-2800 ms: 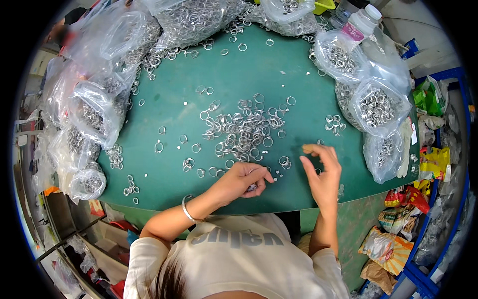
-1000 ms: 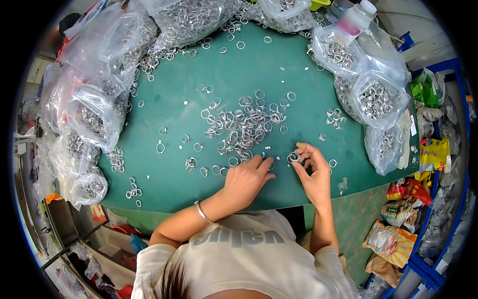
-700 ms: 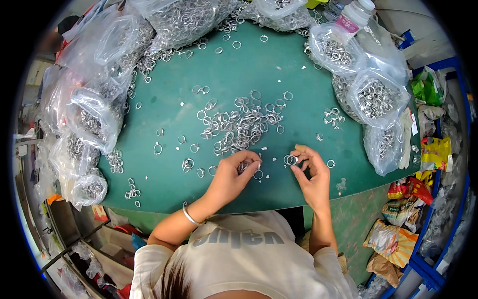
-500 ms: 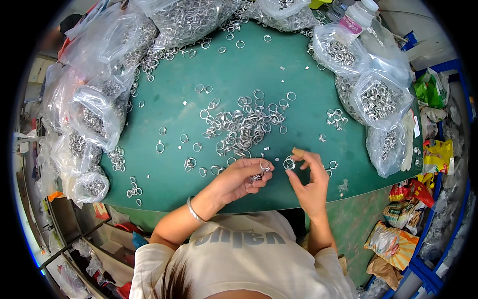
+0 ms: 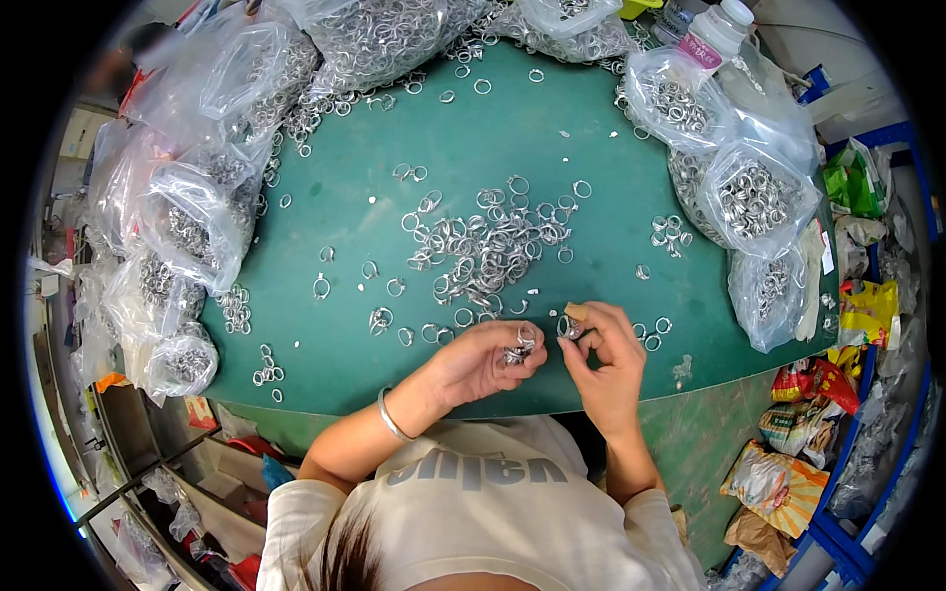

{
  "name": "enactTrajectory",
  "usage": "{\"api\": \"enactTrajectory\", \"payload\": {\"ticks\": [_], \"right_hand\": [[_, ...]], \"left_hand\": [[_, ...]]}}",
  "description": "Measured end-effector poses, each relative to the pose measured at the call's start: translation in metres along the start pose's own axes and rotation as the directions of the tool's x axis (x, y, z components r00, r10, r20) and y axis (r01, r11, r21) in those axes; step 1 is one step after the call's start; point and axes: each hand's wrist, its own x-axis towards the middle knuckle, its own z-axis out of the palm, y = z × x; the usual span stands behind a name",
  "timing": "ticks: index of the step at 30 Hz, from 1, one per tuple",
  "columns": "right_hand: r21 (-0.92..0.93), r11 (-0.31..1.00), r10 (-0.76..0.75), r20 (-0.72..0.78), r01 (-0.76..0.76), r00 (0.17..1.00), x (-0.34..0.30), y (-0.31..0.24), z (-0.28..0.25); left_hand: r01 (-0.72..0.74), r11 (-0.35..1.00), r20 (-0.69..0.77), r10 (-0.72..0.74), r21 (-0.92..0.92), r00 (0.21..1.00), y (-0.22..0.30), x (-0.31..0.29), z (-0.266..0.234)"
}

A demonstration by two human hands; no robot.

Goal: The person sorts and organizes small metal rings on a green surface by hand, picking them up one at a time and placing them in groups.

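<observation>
Several silver rings are gathered in my left hand [image 5: 485, 361], its fingers curled round them near the table's front edge. Between thumb and forefinger, my right hand [image 5: 603, 357] pinches one silver ring [image 5: 568, 327]; a tan wrap covers that forefinger's tip. The two hands are a small gap apart. Just beyond them lies a loose pile of silver rings [image 5: 493, 241] on the green table [image 5: 325, 374]. A few rings [image 5: 652, 334] rest to the right of my right hand, and single ones are scattered left of the pile.
Clear plastic bags of rings [image 5: 187, 231] line the left side, with more bags [image 5: 384, 39] at the back and others [image 5: 754, 197] on the right. A white bottle [image 5: 717, 34] stands at the back right. Beyond the table's right edge, a blue shelf [image 5: 845, 537] holds colourful packages.
My right hand has turned and shifted slightly left with its ring, which now shows more edge-on. My left hand has moved slightly right, still holding its rings.
</observation>
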Motion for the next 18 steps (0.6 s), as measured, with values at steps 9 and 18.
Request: {"api": "enactTrajectory", "payload": {"ticks": [9, 18], "right_hand": [[-0.067, 0.995, -0.075, 0.073, 0.08, 0.994, 0.036, -0.011, -0.005], [-0.541, 0.679, -0.624, -0.071, 0.496, 0.778, 0.295, -0.047, -0.004]], "left_hand": [[-0.306, 0.88, 0.137, 0.274, 0.364, 0.952, -0.003, -0.021, 0.0], [-0.179, 0.897, -0.137, 0.253, 0.404, 0.958, 0.012, -0.031, -0.002]]}}
